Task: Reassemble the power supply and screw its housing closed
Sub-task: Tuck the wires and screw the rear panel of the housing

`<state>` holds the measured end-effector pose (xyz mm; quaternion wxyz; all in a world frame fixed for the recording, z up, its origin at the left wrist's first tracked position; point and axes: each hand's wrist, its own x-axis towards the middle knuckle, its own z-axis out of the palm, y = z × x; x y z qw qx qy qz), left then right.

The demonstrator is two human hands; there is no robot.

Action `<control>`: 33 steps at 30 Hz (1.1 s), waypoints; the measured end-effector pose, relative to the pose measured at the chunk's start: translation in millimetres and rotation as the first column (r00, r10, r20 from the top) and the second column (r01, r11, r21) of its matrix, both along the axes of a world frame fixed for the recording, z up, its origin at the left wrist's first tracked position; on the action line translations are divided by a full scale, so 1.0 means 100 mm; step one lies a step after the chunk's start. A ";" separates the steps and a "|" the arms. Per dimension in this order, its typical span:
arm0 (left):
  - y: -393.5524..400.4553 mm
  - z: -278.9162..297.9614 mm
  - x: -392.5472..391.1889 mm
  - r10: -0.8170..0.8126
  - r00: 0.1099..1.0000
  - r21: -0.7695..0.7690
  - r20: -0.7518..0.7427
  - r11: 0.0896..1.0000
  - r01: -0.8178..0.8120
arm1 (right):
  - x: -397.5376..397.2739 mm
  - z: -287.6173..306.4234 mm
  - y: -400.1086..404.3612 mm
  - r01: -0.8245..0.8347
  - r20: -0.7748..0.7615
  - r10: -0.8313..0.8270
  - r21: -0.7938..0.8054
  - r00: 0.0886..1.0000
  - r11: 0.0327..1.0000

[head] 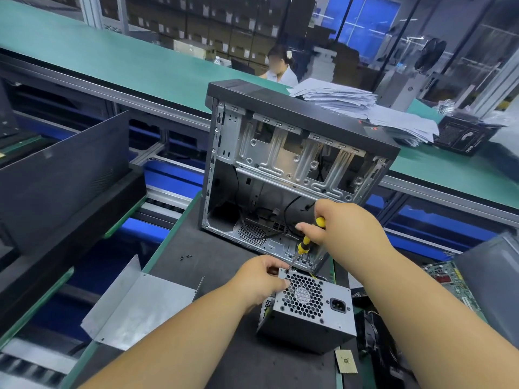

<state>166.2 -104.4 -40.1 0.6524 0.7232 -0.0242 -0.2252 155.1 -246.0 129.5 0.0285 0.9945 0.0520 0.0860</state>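
Power supply (309, 310): on the dark counter (224, 265), nearest, fan grille up.
Left hand (261, 276): grips its top-left corner.
Right hand (341, 223): wrapped round the screwdriver (307, 240), tip at that corner.
Advice: keep the shaft square, press lightly.
Spare screws (186, 257): just beyond.
Computer case (286, 175): open, behind.
Room: green conveyor, seated person, paper stack.

- A long green workbench (118, 61) runs across the room, on a grey metal frame.
- Behind it stand shelves with many cardboard boxes (213, 29).
- A blue-lit window (362, 18) is at the back right.
- A black fan (429, 53) stands near the glass wall.
- A stack of papers (354, 103) lies on the bench.
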 end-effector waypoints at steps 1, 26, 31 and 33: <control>0.00 0.00 0.00 -0.005 1.000 0.002 0.002 1.000 0.005 | 0.01 0.00 0.01 0.052 0.016 -0.051 -0.086 0.999 0.995; 0.03 0.03 -0.06 -0.014 0.998 0.022 0.055 1.000 0.013 | -0.18 -0.05 0.02 -0.092 -0.006 0.094 0.152 0.996 0.984; 0.03 0.05 -0.10 -0.010 0.998 0.021 0.063 1.000 0.008 | -0.20 -0.09 0.01 -0.008 0.029 0.009 -0.004 1.000 1.000; 0.03 0.04 -0.11 -0.013 0.998 0.018 0.063 1.000 0.012 | -0.22 -0.08 0.01 -0.039 -0.022 0.042 0.131 0.999 0.991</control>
